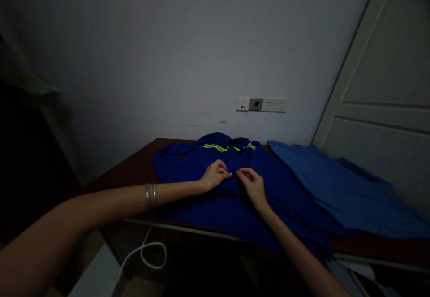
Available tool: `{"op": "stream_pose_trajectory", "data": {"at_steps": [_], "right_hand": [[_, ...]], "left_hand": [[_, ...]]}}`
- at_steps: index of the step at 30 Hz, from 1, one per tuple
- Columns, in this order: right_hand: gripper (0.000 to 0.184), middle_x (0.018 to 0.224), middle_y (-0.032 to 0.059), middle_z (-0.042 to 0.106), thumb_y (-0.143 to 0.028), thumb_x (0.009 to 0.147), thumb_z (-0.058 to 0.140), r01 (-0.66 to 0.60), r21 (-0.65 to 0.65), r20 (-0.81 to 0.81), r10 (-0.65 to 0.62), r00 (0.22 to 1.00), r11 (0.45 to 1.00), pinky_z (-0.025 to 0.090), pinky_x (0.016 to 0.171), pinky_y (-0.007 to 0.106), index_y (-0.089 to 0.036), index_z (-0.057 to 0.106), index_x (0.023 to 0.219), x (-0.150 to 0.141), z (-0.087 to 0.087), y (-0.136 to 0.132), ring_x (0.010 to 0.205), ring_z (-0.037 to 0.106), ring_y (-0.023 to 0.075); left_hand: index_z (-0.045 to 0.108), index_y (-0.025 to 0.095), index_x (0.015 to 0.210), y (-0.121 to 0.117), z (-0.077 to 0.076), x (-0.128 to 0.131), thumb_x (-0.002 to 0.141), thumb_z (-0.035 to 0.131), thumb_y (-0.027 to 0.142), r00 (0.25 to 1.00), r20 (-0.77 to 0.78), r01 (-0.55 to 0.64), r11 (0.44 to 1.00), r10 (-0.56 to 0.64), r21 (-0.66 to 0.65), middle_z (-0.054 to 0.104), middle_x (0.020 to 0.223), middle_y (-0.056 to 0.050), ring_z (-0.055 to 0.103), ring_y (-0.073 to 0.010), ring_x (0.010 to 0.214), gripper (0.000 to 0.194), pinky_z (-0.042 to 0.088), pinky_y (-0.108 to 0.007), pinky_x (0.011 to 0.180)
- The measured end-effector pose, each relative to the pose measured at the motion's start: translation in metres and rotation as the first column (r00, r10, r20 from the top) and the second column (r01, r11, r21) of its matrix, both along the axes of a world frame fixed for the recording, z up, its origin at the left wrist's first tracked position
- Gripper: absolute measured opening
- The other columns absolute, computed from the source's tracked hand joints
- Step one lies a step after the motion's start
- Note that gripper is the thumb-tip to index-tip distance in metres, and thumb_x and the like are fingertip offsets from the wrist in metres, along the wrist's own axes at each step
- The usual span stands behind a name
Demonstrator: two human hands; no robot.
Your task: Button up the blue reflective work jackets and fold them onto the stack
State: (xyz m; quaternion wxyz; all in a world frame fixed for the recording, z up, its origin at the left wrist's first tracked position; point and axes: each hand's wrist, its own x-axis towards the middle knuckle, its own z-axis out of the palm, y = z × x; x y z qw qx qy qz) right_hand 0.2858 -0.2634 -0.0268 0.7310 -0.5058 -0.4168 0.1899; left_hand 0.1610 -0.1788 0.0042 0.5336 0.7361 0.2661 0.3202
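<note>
A dark blue shirt [208,207] with neon yellow-green collar stripes lies spread on a dark wooden table [134,167]. My left hand [214,175] and my right hand [252,185] meet at the shirt's front just below the collar, fingertips pinched on the fabric of the placket. The fingers almost touch each other. Two bracelets sit on my left wrist. What lies between the fingertips is too small to make out.
A lighter blue garment [339,189] lies flat on the table's right part. A row of wall sockets [262,104] sits above the table. A white door [386,104] stands at the right. A white cable [148,252] loops below the table's front edge.
</note>
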Motion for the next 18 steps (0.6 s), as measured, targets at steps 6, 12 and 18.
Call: {"op": "stream_pose_trajectory", "data": {"at_steps": [6, 12, 18], "right_hand": [[0.023, 0.069, 0.0013, 0.064, -0.037, 0.060, 0.069, -0.033, -0.020, -0.006, 0.033, 0.999, 0.999, 0.044, 0.065, 0.028, -0.018, 0.063, 0.070, -0.0003, 0.0024, -0.0037, 0.069, 0.058, 0.0176], [0.020, 0.071, 0.0020, 0.066, -0.036, 0.071, 0.058, -0.034, -0.065, 0.077, 0.039, 0.996, 0.997, 0.041, 0.070, 0.028, -0.018, 0.067, 0.067, 0.0031, 0.0076, -0.0080, 0.075, 0.058, 0.0186], [0.019, 0.071, 0.0021, 0.067, -0.033, 0.069, 0.058, -0.037, -0.086, 0.085, 0.044, 0.995, 0.996, 0.041, 0.071, 0.028, -0.018, 0.069, 0.067, 0.0048, 0.0095, -0.0064, 0.076, 0.059, 0.0196]], "left_hand": [[0.042, 0.017, 0.075, -0.0001, -0.0017, -0.0005, 0.061, 0.070, 0.019, 1.000, -0.025, 0.012, 1.000, -0.012, 0.005, 0.057, 0.054, 0.007, 0.047, -0.0065, 0.046, 0.031, 0.031, -0.017, 0.049], [0.041, 0.017, 0.075, -0.0020, -0.0015, -0.0028, 0.062, 0.067, 0.016, 1.000, -0.020, 0.005, 1.000, -0.004, 0.028, 0.057, 0.054, 0.007, 0.047, -0.0062, 0.046, 0.029, 0.031, -0.017, 0.048], [0.042, 0.017, 0.074, -0.0034, -0.0006, -0.0046, 0.063, 0.064, 0.012, 1.000, -0.027, -0.001, 0.997, 0.003, 0.077, 0.059, 0.057, 0.006, 0.050, -0.0070, 0.049, 0.025, 0.034, -0.017, 0.052]]}}
